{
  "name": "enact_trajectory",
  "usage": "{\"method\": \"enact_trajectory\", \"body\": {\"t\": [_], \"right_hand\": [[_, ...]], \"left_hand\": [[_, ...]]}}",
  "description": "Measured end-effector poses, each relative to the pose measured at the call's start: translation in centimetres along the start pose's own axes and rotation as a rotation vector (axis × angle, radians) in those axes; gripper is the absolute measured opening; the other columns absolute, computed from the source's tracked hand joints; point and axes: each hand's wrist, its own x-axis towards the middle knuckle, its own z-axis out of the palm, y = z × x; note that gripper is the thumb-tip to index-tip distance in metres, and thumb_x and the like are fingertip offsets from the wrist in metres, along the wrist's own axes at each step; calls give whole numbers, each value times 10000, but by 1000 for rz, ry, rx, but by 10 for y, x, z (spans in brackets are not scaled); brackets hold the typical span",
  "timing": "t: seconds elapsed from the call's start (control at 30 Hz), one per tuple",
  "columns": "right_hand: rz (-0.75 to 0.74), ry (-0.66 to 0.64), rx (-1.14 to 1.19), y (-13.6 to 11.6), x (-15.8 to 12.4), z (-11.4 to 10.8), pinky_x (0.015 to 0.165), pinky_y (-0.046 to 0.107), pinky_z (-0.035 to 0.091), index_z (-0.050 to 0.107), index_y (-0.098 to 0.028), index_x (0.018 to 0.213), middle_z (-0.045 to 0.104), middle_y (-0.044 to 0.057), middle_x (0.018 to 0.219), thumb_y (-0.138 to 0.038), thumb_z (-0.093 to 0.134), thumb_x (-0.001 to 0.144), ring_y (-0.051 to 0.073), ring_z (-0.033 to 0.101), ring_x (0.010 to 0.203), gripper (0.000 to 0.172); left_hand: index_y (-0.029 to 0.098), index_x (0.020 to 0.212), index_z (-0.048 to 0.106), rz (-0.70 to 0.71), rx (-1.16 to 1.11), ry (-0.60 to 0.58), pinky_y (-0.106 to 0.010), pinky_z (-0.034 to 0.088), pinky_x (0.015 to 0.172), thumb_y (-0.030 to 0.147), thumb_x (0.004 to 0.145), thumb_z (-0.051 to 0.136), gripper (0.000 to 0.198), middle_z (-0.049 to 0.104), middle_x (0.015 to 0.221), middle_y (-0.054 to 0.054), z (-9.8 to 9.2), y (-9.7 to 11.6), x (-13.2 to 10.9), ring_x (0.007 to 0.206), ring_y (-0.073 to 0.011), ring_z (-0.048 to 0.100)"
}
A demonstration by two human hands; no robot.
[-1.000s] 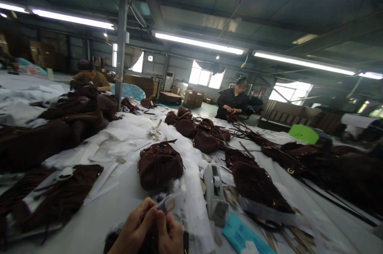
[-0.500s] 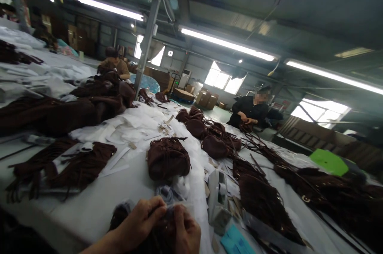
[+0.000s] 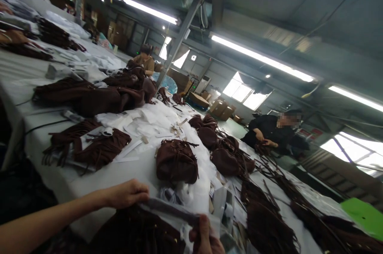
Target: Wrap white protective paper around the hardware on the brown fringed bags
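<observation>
My left hand (image 3: 127, 193) is closed, pinching the left end of a clear plastic strip or bag edge (image 3: 170, 211) stretched over a dark brown fringed bag (image 3: 134, 232) at the table's near edge. My right hand (image 3: 206, 236), low at the bottom, pinches the strip's right end; only its thumb and part of its fingers show. A brown suede pouch bag (image 3: 176, 161) sits upright just beyond my hands on the white table (image 3: 131, 170).
Several brown bags and fringe pieces (image 3: 86, 142) lie across the long table, with white paper sheets (image 3: 143, 120) and a tape dispenser (image 3: 226, 206). A person in black (image 3: 271, 134) works across the table; another person (image 3: 145, 60) sits far left. A green sheet (image 3: 363, 214) lies at right.
My hands have spread apart, pulling the plastic strip out between them. The camera has tilted and swung right, so the table now slants.
</observation>
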Motion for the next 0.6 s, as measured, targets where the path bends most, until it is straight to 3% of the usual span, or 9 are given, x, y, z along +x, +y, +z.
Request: {"method": "enact_trajectory", "body": {"t": [0.1,0.17,0.23,0.33,0.43,0.53,0.6], "right_hand": [[79,-101,134,-4,0,4,365,199,285,571,-158,474,458,-44,339,-665,704,617,67,394,346,543],[116,-164,200,-10,-4,8,342,202,255,574,-159,495,438,-55,326,-646,721,616,63,373,321,523],[118,-200,215,-15,-7,11,332,196,248,566,-157,493,447,-53,329,-637,730,613,59,372,311,521],[95,-205,164,-12,-4,10,333,187,274,555,-154,475,478,-38,348,-644,713,629,60,391,323,538],[34,-188,69,-2,8,0,375,195,360,612,-142,539,511,-29,377,-637,712,634,83,448,362,514],[-94,-71,49,4,19,-9,576,256,520,675,-128,933,702,49,701,-625,703,655,179,647,613,570],[-251,30,5,1,18,-8,739,307,538,603,-132,1143,705,122,1003,-613,644,728,240,674,872,637]], "left_hand": [[168,882,658,-12,-4,61,-202,392,612,455,886,493,331,618,746,0,-14,11,-1,681,-145,535],[176,1030,657,19,-15,129,-228,429,736,448,863,536,341,671,943,-44,-19,32,6,848,-187,587],[181,1127,629,82,-66,104,-237,437,773,447,865,535,385,669,1017,-57,-16,56,18,907,-197,591],[194,1134,633,153,-129,-59,-197,426,631,416,856,553,365,648,834,0,-1,81,36,720,-142,569],[165,870,683,156,-104,-126,-181,321,477,316,853,542,207,480,574,53,13,82,44,520,-91,431],[161,722,641,146,-4,-23,-196,272,465,231,824,550,153,435,531,58,18,73,43,490,-82,383],[169,709,634,130,62,16,-210,259,465,222,807,561,133,439,525,55,20,70,41,479,-86,372]]}}
